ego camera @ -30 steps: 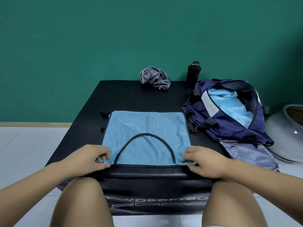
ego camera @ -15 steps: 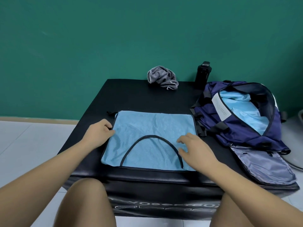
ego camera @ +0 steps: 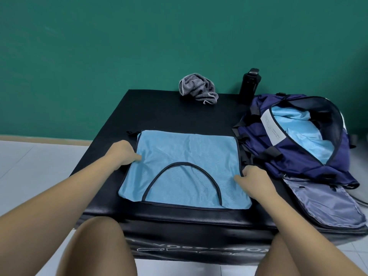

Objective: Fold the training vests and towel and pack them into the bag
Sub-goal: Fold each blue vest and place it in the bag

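Note:
A light blue training vest (ego camera: 185, 152) with dark trim lies folded flat on the black box top (ego camera: 159, 108). My left hand (ego camera: 122, 154) grips its left edge, fingers curled on the cloth. My right hand (ego camera: 253, 179) grips its right edge, thumb on top. A crumpled grey striped towel (ego camera: 196, 88) sits at the far edge of the box. The navy bag (ego camera: 294, 156) lies open at the right, with another light blue vest (ego camera: 302, 134) inside it.
A black bottle (ego camera: 250, 83) stands behind the bag against the green wall. The bag's grey flap (ego camera: 322, 204) hangs open toward me. My knees are below the box's front edge. White tiled floor lies to the left.
Both hands left the vest's near corners and moved up its sides. The left now grips the left edge, the right has gone from the vest's top to its right edge.

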{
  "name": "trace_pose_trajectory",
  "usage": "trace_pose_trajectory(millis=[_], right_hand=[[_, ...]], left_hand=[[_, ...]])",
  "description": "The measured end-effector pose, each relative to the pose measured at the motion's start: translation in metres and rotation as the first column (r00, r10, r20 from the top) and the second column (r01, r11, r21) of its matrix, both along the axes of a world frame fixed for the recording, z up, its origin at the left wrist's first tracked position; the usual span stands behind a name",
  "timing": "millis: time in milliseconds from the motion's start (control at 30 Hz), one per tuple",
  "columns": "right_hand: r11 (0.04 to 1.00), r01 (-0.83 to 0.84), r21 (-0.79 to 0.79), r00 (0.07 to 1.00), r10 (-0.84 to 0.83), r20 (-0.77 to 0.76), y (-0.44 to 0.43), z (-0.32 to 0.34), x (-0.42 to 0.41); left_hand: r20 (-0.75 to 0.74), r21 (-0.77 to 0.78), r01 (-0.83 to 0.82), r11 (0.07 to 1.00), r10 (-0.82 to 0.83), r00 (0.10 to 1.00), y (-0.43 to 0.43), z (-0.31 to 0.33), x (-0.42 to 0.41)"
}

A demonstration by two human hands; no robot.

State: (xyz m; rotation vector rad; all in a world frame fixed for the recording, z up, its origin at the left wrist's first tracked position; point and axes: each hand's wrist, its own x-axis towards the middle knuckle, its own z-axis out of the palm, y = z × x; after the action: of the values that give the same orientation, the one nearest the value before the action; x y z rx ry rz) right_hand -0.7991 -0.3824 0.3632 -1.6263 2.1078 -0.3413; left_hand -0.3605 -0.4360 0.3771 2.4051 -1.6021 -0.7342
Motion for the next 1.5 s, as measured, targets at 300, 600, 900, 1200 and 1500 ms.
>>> trace_pose_trajectory(millis=[300,600,900,1200,1500], right_hand=[[0.982,-0.102,0.158,0.985,0.077,0.157,0.042,0.022,0.038],[0.915,-0.33,0.231,0.929,0.271,0.253,0.085,0.024,0.09],[0.594,-0.745,-0.304,0.652,0.548,-0.524,0.035,0.025,0.036],[0.512,-0.856,-0.075,0.421,0.603,-0.677,-0.009,0.003,-0.005],[0.418,-0.903,-0.103,0.369,0.627,-0.686,0.008,-0.005,0.008]], left_hand=[[0.172,-0.134,0.002,0.991,0.022,0.985,-0.057,0.01,-0.014],[0.324,-0.25,0.114,0.962,-0.028,0.946,-0.143,0.003,-0.058],[0.358,-0.324,0.202,0.924,-0.078,0.931,-0.192,-0.007,-0.093],[0.347,-0.354,0.192,0.915,-0.062,0.936,-0.202,-0.025,-0.095],[0.285,-0.41,0.232,0.882,-0.117,0.951,-0.214,-0.031,-0.113]])
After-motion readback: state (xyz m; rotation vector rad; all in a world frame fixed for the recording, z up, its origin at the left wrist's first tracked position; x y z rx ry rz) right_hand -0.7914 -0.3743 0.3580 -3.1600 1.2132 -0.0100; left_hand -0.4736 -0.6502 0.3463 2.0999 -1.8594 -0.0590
